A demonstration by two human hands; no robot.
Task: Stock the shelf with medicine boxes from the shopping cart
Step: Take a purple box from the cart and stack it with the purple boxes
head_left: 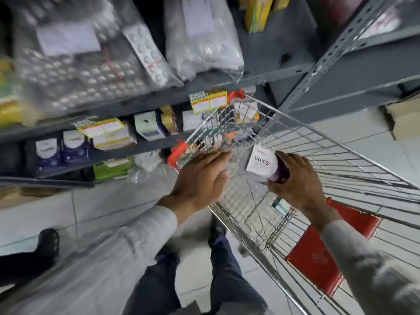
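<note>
My right hand (pixel 297 183) grips a white and purple medicine box (pixel 263 164) marked "Viresi", held over the wire shopping cart (pixel 341 164). My left hand (pixel 202 176) hovers flat with fingers spread above the cart's near left rim, holding nothing. More small boxes (pixel 246 113) lie at the cart's far end, partly hidden by the wire. The grey metal shelf (pixel 141 145) stands to the left, with white and blue boxes (pixel 61 151) and other cartons on its lower levels.
Clear bags of blister packs (pixel 95 60) fill the upper shelf. A red flap (pixel 327 248) hangs on the cart's near side. A perforated grey upright (pixel 322 62) rises behind the cart. A dark shoe (pixel 46 243) of another person is on the tiled floor at left.
</note>
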